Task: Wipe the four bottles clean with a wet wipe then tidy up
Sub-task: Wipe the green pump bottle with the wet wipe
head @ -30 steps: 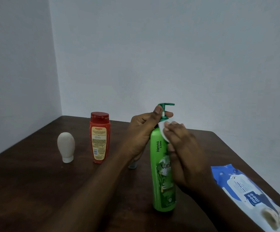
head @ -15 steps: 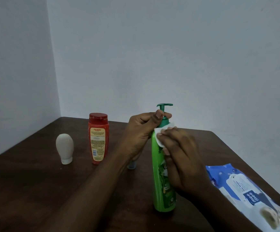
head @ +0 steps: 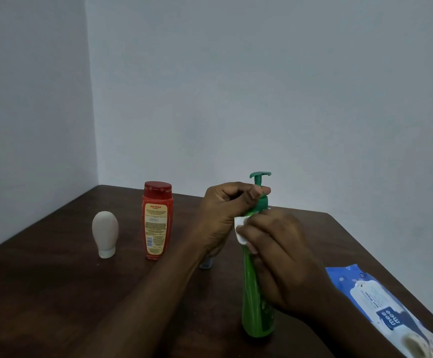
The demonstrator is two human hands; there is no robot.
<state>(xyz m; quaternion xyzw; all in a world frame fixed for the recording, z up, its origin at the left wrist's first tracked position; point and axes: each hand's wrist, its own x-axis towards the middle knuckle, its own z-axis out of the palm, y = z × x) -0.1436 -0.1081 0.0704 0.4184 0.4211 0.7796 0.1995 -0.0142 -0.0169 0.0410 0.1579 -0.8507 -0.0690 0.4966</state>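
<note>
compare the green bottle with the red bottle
The green bottle looks taller with a pump top; the red bottle is shorter with a flat cap. The green bottle is held by the left hand, wiped by the right hand; the red bottle stands untouched. Both stand upright.

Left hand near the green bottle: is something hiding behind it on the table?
Only a small grey base shows below the left hand, on the table. The hand covers the rest, so what it is cannot be told.
</note>
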